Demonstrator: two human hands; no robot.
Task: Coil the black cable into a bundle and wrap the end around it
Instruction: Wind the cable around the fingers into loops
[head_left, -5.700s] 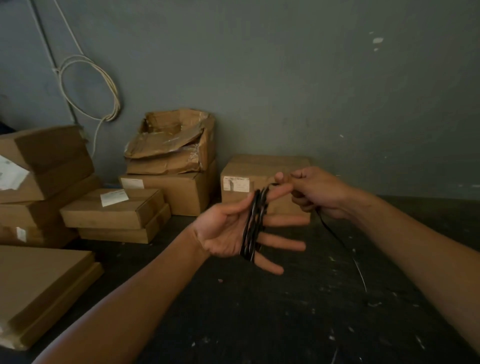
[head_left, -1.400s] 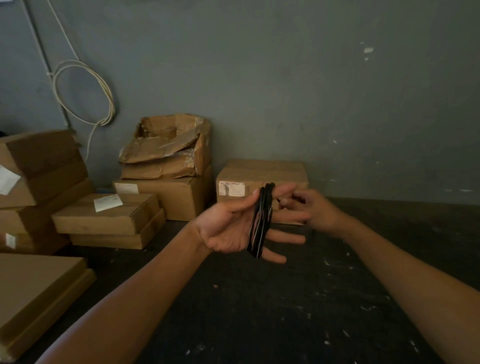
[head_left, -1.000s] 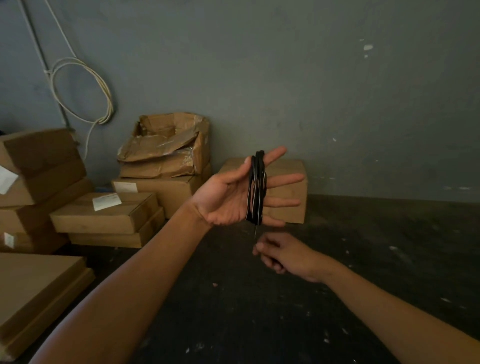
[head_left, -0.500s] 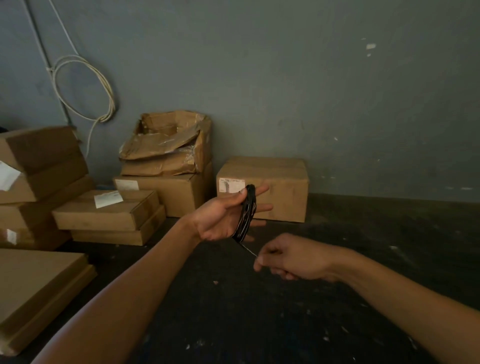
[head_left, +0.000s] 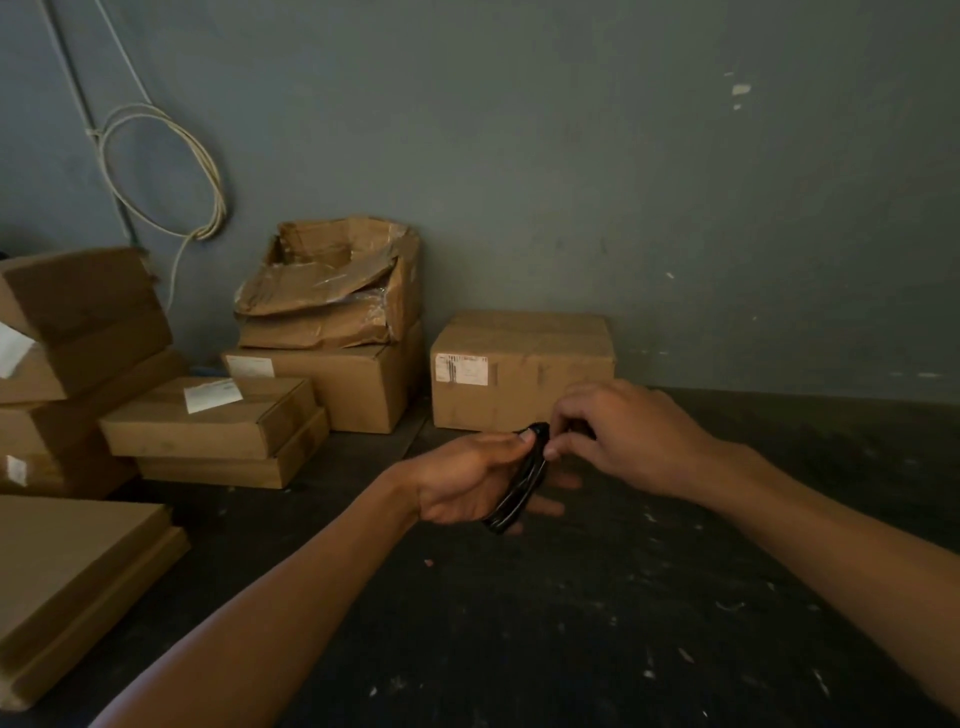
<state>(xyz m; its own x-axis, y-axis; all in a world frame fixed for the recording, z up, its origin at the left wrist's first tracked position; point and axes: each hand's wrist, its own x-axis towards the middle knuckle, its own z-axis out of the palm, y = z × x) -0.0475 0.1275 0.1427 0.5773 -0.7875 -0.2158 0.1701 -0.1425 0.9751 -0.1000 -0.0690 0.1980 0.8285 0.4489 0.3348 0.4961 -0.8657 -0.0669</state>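
The black cable (head_left: 522, 480) is coiled into a narrow bundle looped around the fingers of my left hand (head_left: 465, 480), whose thumb presses on the top of the coil. My right hand (head_left: 618, 434) is at the top end of the bundle, its fingertips pinched there on the cable's end. The free end itself is too thin and dark to make out. Both hands are held above a dark floor, in front of a cardboard box.
A closed cardboard box (head_left: 522, 369) stands against the grey wall just behind my hands. More boxes (head_left: 208, 421) are stacked at the left, one torn open (head_left: 332, 283). A white cable loop (head_left: 161, 171) hangs on the wall. The dark floor (head_left: 571, 623) is speckled.
My right hand rose from below the coil to its top end, pinching the cable end. My left hand lowered and tilted, fingers curling more around the bundle.
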